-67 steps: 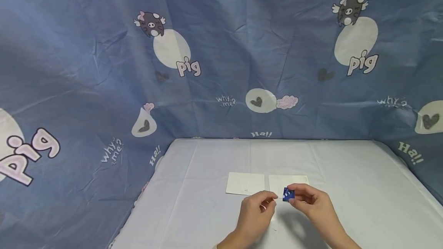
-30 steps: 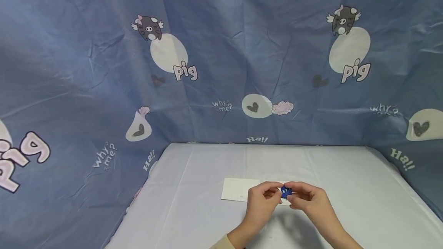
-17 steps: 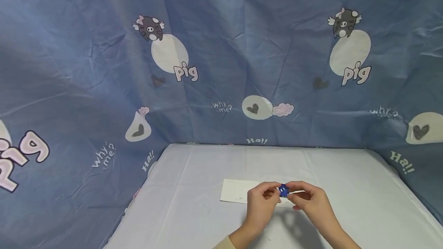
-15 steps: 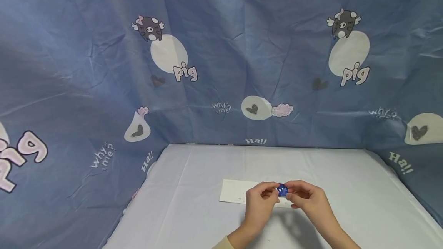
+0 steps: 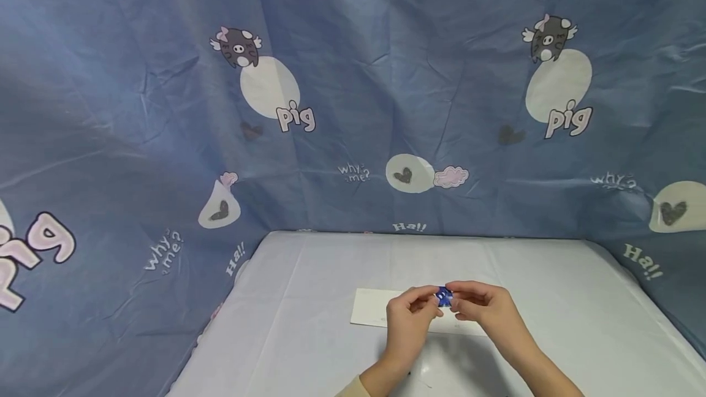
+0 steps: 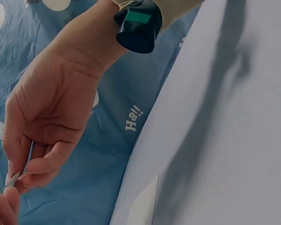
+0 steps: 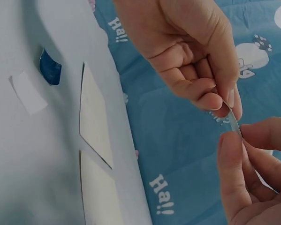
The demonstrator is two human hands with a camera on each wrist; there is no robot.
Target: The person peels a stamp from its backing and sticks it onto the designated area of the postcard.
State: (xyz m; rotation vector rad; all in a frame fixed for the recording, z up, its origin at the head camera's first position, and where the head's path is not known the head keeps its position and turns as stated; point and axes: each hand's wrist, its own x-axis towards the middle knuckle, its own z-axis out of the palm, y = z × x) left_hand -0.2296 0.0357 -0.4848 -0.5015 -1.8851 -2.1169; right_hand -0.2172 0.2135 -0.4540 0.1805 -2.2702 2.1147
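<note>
In the head view both hands meet over the white table around a thin, small blue square (image 5: pixel 444 296) with white marks. My left hand (image 5: pixel 407 323) pinches its left edge between thumb and fingers. At the right edge, my right hand (image 5: pixel 491 311) does the same. In the right wrist view the piece (image 7: pixel 234 123) shows nearly edge-on as a pale strip, my left hand (image 7: pixel 192 70) above and my right hand (image 7: pixel 253 183) below. The left wrist view shows my right hand (image 6: pixel 51 112) and the fingertips (image 6: pixel 8 206) of my left hand around it.
Two off-white cards (image 5: pixel 371 307) lie side by side beyond the hands, partly covered by them. In the right wrist view a curved blue piece (image 7: pixel 50 69) and a white paper piece (image 7: pixel 27 93) lie on the table. Behind hangs a blue printed curtain (image 5: pixel 342 109).
My left fingers were apart from the blue square at first, with a thin pale line between; since then they have come onto its left edge. Both hands have moved slightly left and up.
</note>
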